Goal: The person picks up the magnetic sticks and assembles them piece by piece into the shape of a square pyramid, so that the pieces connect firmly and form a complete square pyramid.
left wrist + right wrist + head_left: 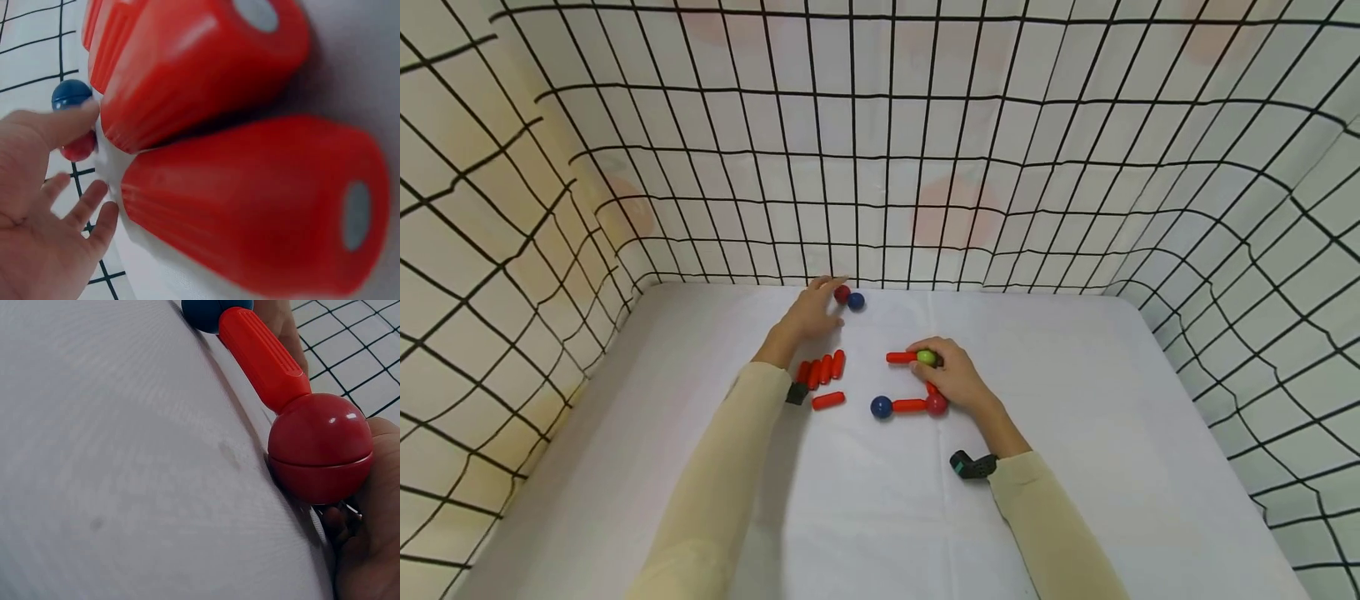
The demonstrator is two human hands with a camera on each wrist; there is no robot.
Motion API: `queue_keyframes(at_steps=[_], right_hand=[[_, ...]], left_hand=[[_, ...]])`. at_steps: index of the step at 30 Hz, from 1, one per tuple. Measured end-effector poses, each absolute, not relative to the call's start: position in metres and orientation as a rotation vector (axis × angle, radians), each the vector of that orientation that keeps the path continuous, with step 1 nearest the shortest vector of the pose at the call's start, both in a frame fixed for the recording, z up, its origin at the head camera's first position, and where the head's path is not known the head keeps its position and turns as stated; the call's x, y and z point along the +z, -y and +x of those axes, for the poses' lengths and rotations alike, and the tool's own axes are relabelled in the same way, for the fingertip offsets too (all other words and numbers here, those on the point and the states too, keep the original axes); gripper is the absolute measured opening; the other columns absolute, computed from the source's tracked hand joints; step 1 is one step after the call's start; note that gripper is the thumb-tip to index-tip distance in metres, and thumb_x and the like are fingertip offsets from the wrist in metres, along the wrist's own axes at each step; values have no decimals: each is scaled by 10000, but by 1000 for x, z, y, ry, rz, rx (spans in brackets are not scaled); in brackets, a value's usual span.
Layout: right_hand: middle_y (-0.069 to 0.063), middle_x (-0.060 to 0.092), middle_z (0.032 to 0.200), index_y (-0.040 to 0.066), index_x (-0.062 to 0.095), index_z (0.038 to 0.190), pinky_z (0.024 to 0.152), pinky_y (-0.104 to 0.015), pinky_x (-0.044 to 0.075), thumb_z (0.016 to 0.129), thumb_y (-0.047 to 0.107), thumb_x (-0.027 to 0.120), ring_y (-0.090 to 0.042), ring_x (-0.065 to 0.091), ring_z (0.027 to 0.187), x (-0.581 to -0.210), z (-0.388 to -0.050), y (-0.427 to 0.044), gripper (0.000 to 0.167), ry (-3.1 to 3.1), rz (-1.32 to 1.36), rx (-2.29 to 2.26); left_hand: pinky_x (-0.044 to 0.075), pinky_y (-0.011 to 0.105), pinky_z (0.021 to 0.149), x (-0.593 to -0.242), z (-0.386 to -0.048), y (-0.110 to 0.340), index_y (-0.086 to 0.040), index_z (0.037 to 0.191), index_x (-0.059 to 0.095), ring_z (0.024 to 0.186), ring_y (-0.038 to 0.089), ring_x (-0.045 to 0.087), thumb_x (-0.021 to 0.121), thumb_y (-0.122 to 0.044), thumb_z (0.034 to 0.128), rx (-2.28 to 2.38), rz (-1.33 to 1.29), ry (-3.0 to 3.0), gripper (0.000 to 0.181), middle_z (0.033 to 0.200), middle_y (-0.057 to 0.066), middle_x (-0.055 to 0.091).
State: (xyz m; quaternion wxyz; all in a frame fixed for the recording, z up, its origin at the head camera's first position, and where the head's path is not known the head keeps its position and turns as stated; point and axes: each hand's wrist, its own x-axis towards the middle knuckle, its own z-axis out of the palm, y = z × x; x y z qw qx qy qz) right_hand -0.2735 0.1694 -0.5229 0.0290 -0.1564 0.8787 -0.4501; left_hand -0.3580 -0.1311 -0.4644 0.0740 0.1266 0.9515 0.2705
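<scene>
Green ball (927, 357) is on the white table (1075, 375), a bit right of the middle, pinched between the thumb and fingers of the right hand (953, 375). Left hand (812, 311) is up at the back with fingers spread and holding nothing, right next to a loose red ball (842, 293) and a loose blue ball (856, 302); can't tell if it's touching the red one. Those two balls sit side by side near the back edge.

Around all this, a black wire grid (891, 97) runs along the back and both sides. Both arms have beige sleeves, and there's a black gadget (973, 466) at the right wrist. As for stuff in the way, the left arm passes over the near-left end of the row of red rods (826, 369), and the right hand partly hides the short red rod (932, 388) between the green ball and the joined red ball (320, 449). That red ball also connects by the lower red rod (909, 406) to the joined blue ball (882, 407).

My count: five balls, so two red, two blue, one green. Eight rods, all red: four in the row, one lone rod (828, 401) just below it, and three in the joined piece, including the upper rod (901, 357) sticking out left from the green ball.
</scene>
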Motion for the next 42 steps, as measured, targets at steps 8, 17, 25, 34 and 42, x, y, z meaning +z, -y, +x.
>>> queue_keyframes(at_steps=[8,17,25,34,42], right_hand=[[-86,635,1237,207,701,1246,996,-462,480,962,235,713,-282,541,1139,-520,-269,-165,286,-2701,-475,-1398],[-80,635,1219,217,709,1232,975,-442,473,963,234,714,-279,538,1119,-523,-270,-167,270,-2707,-479,-1401],[-75,638,1241,213,710,1234,997,-450,466,966,243,709,-276,535,1134,-522,-270,-166,270,-2710,-466,-1382],[-90,635,1244,216,710,1232,1007,-477,480,961,235,706,-292,541,1139,-521,-271,-170,272,-2719,-463,-1390],[-91,630,1235,208,699,1252,964,-437,486,966,236,697,-282,534,1118,-519,-268,-169,288,-2714,-453,-1390]], left_hand=[[362,606,1189,-468,-355,132,-201,1584,372,1471,420,359,684,-186,964,840,310,-2845,695,1633,165,323],[496,460,1021,-473,-352,135,-121,1332,493,1098,318,574,657,-164,989,939,233,-2934,383,1250,148,621],[526,424,955,-475,-348,136,-92,1279,502,1042,299,603,663,-215,1002,961,173,-2957,343,1178,157,660],[559,446,983,-473,-339,143,-109,1494,524,1092,309,572,636,-267,1012,889,200,-2950,519,1226,175,606],[568,440,958,-468,-318,147,-37,1355,600,1123,320,619,663,-234,1000,1063,320,-2926,411,1210,167,644]])
